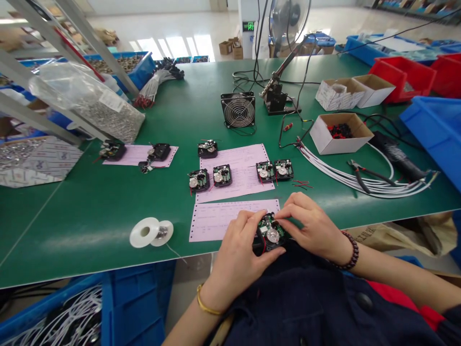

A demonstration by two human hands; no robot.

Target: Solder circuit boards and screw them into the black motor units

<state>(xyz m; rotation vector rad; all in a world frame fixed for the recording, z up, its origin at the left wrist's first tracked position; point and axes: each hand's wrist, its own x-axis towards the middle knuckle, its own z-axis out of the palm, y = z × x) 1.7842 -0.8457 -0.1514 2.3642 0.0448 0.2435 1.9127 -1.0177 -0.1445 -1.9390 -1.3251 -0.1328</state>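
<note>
A small circuit board in a black housing [272,235] is held just past the near edge of the bench, with a round silver part and a red wire on it. My left hand [242,250] wraps around its left side, thumb below and fingers above. The fingertips of my right hand [310,225] pinch together at the board's upper right edge; whatever lies between them is hidden. Just beyond my hands, a pink printed sheet [212,222] lies on the green bench. Similar boards in black housings [222,176] sit farther off on another pink sheet [245,161].
A solder spool [144,232] lies at left. White cables [334,174], pliers [360,176] and a box of small red and black parts [340,134] are at right. A small fan [238,110] stands behind. Blue bins [133,302] sit below the bench edge [108,270].
</note>
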